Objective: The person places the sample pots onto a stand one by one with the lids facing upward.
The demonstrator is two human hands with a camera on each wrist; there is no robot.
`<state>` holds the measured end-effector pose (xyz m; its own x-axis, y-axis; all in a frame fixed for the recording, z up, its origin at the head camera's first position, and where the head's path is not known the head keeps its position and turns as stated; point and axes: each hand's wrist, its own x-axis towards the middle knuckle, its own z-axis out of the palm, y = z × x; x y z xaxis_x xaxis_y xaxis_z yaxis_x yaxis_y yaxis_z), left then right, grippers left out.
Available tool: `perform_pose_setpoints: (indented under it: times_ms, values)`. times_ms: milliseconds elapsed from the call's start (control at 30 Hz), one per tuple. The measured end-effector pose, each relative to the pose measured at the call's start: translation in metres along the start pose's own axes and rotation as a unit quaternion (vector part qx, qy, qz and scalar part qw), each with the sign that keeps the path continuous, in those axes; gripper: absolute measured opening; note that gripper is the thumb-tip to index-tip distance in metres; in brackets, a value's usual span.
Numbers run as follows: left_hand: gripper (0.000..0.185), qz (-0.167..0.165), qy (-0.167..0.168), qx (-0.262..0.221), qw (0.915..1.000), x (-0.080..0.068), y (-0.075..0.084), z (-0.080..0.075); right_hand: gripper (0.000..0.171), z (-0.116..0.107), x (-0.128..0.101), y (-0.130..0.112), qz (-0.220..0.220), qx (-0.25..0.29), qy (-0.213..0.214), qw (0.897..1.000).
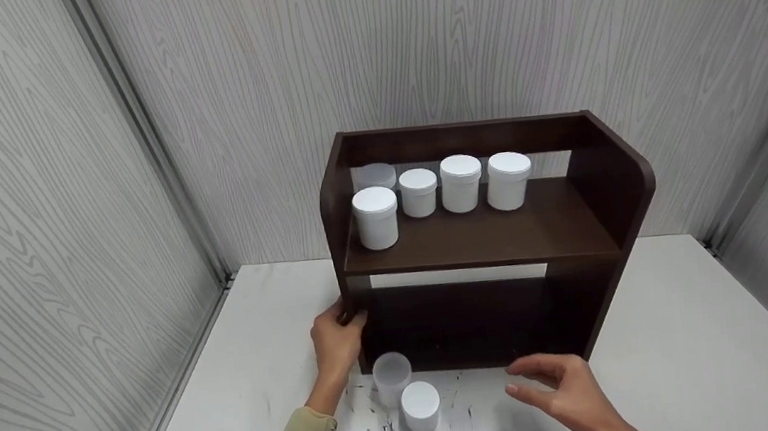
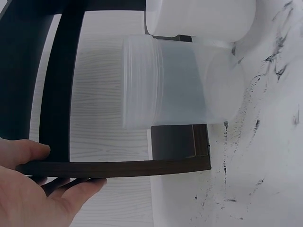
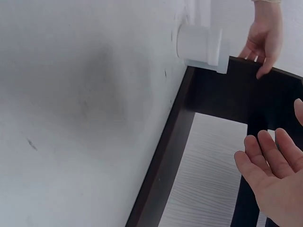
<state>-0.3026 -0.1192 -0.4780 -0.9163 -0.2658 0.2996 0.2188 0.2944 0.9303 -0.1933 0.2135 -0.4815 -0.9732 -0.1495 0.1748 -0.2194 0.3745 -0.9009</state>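
A dark brown wooden shelf unit (image 1: 479,234) stands on the white table (image 1: 688,326). My left hand (image 1: 346,318) grips the front edge of its left side panel (image 2: 118,168), thumb on one side and fingers on the other; the left hand (image 3: 264,35) also shows in the right wrist view. My right hand (image 1: 526,379) hovers open in front of the shelf's lower right, holding nothing, its fingers (image 3: 265,161) spread. A translucent lidless jar (image 1: 392,375) and a white lidded jar (image 1: 420,406) stand on the table just right of my left wrist.
Several white lidded jars (image 1: 461,182) stand along the left and middle of the upper shelf; its right end is bare. Grey wood-grain walls (image 1: 34,209) close in the table on three sides. Black scuff marks (image 2: 279,61) speckle the table near the two jars.
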Motion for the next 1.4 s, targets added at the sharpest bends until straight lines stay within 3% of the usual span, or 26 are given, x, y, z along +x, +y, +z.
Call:
perform_pose_setpoints:
  times_ms: [300, 533, 700, 933, 1400]
  values:
    - [0.041, -0.012, 0.004, -0.019, 0.9998, -0.005, 0.003, 0.002, 0.026, 0.02, 0.003, 0.012, -0.014, 0.018, -0.05, 0.999]
    - [0.039, -0.008, 0.013, -0.027, 0.9995, -0.006, 0.005, 0.004, 0.029, 0.033, 0.01, 0.015, -0.03, -0.019, -0.083, 0.996]
    - [0.039, -0.002, 0.018, -0.026, 0.9995, -0.006, 0.005, 0.004, 0.034, 0.045, 0.016, 0.015, -0.046, -0.013, -0.106, 0.993]
    - [0.037, -0.003, 0.019, -0.021, 0.9996, -0.006, 0.004, 0.004, 0.044, 0.061, 0.026, 0.014, -0.055, 0.006, -0.112, 0.992]
    - [0.042, -0.003, 0.015, -0.005, 0.9999, -0.003, 0.001, 0.002, 0.067, 0.089, 0.047, 0.018, -0.055, -0.013, -0.127, 0.99]
